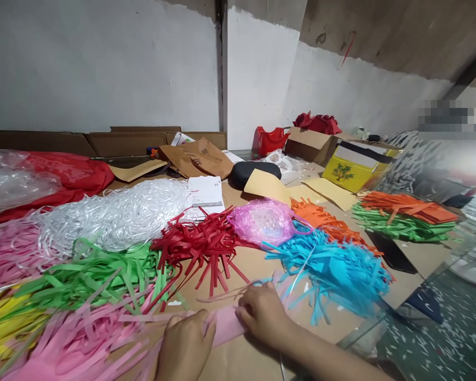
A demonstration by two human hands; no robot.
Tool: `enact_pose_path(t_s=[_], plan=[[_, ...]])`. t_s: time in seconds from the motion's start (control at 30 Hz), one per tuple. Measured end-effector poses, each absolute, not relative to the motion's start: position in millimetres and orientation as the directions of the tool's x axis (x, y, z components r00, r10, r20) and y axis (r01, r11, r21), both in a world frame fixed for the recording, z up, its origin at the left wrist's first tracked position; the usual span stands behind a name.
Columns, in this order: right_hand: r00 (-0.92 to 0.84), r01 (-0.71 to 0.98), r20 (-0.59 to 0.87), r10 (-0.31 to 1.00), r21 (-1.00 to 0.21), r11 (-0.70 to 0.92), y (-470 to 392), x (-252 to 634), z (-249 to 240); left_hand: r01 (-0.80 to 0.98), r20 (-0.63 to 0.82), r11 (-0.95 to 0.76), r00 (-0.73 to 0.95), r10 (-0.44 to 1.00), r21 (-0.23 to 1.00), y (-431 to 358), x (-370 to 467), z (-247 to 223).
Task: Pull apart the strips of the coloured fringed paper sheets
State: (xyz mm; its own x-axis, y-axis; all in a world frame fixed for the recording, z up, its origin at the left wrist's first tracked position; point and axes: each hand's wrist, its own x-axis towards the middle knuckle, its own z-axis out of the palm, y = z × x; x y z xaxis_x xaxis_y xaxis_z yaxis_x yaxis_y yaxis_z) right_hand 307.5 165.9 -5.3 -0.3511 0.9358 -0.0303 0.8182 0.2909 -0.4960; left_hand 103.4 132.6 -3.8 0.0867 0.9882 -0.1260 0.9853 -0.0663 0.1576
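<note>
A pink fringed piece [227,325], of paper or thin cloth, is stretched between my two hands just above the cardboard. My left hand [187,341] is closed on its left part, and narrow pink strips trail away beyond it. My right hand [264,316] grips the other end, where more pale strips stick out blurred. To the left lies a loose pile of pink fringe [83,344]. Blue fringe [337,272] spreads out to the right of my right hand. Ahead are dark red fringe [202,241] and a pink plastic bag [264,219].
Green fringe [99,272], yellow fringe [8,323] and a heap of white string [119,214] cover the left side. Farther back stand a black case [254,173] and a yellow box [347,172]. A dark phone-like slab [392,253] lies rightward. A person [412,159] is at far right.
</note>
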Motion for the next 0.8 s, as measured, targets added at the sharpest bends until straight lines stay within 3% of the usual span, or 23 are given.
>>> enact_pose_path(t_s=[0.3,0.37,0.43,0.5,0.6,0.8], plan=[[-0.318,0.809,-0.043,0.947,-0.533,0.248,171,306,-10,0.985,-0.103,-0.080,0.096,0.990,0.153,132,100,-15],[-0.295,0.811,-0.038,0.955,-0.538,0.229,168,309,-7,0.984,-0.012,-0.113,0.116,0.993,0.139,129,100,-19],[-0.359,0.786,0.019,0.933,-0.532,0.314,162,314,-4,0.963,0.171,-0.239,0.217,0.961,0.125,126,102,-23],[-0.531,0.710,0.140,0.836,-0.465,0.529,157,322,-1,0.914,0.333,-0.391,0.337,0.880,0.108,122,103,-27],[-0.673,0.617,0.279,0.685,-0.298,0.728,161,336,0,0.867,0.400,-0.488,0.412,0.819,0.105,117,107,-25],[-0.535,0.730,0.325,0.780,-0.286,0.620,176,343,18,0.891,0.402,-0.447,0.383,0.832,0.076,117,113,-19]])
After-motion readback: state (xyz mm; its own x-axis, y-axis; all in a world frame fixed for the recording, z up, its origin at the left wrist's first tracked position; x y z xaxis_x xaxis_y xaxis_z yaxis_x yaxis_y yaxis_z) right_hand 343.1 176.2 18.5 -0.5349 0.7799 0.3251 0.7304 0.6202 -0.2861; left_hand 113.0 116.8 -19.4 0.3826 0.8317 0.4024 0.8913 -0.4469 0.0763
